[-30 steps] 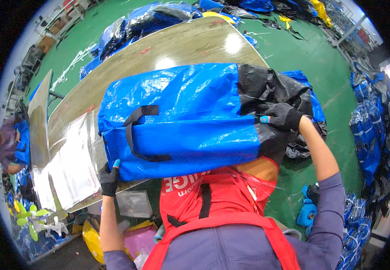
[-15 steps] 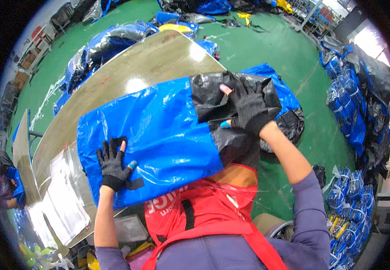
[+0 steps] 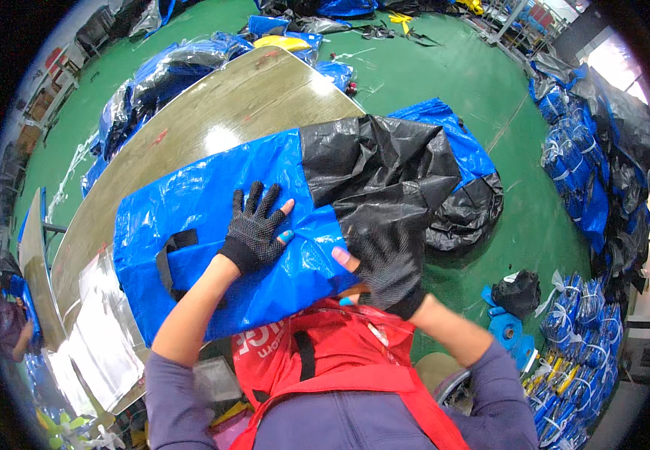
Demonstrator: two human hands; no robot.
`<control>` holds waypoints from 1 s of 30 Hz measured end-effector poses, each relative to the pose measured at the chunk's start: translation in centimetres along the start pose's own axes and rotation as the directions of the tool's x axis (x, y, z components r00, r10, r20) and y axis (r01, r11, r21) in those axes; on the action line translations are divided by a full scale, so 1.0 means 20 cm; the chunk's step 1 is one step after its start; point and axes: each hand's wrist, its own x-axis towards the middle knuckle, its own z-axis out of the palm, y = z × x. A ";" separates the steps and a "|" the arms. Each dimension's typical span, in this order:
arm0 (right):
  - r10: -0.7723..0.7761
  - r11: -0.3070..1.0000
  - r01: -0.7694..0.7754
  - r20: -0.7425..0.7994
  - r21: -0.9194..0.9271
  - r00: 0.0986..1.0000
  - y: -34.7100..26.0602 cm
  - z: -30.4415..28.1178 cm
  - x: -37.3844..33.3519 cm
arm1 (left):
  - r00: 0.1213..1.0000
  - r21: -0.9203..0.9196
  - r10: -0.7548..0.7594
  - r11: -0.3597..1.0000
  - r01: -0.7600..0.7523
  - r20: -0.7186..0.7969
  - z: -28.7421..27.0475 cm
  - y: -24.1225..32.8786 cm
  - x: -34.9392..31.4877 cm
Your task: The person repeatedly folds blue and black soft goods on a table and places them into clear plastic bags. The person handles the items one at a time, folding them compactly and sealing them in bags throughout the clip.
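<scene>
A large flattened bag of blue and black woven plastic sheet (image 3: 190, 266) lies across the table before me, its black part (image 3: 373, 157) to the right. My left hand (image 3: 256, 232), in a black dotted glove with two bare fingertips, rests flat on the blue part, fingers spread. A black strap handle (image 3: 166, 266) shows left of it. My right hand (image 3: 388, 270), gloved alike and blurred, lies over the black part by the near edge, fingers stretched out and thumb apart. More blue and black sheet (image 3: 463, 214) sticks out beyond the bag's right end.
The brown table (image 3: 220, 97) reaches away to the far left, with clear plastic sheets (image 3: 107, 337) on its near left. Tied blue bundles (image 3: 580, 322) and piled sheeting (image 3: 602, 135) stand at the right on the green floor (image 3: 445, 67). A co-worker's arm (image 3: 21, 341) shows at far left.
My left hand has moved right and away from me, off the handle area to the bag's middle. My right hand has come down toward the near edge. The bag has shifted slightly left.
</scene>
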 end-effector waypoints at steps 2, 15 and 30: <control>0.067 0.994 -0.059 0.084 -0.090 0.994 -0.06 0.08 -0.11 | 0.996 -0.065 0.059 0.996 -0.063 -0.066 -0.08 -0.04 0.05; 0.110 0.986 -0.166 0.711 0.010 0.694 0.41 0.33 0.71 | 0.976 -0.564 0.187 0.797 -0.215 -0.108 0.04 0.29 0.06; 0.339 0.925 -0.319 0.829 -0.207 0.445 0.43 0.55 0.77 | 0.184 -0.931 -0.964 0.238 0.276 -0.192 -0.13 -0.04 -1.53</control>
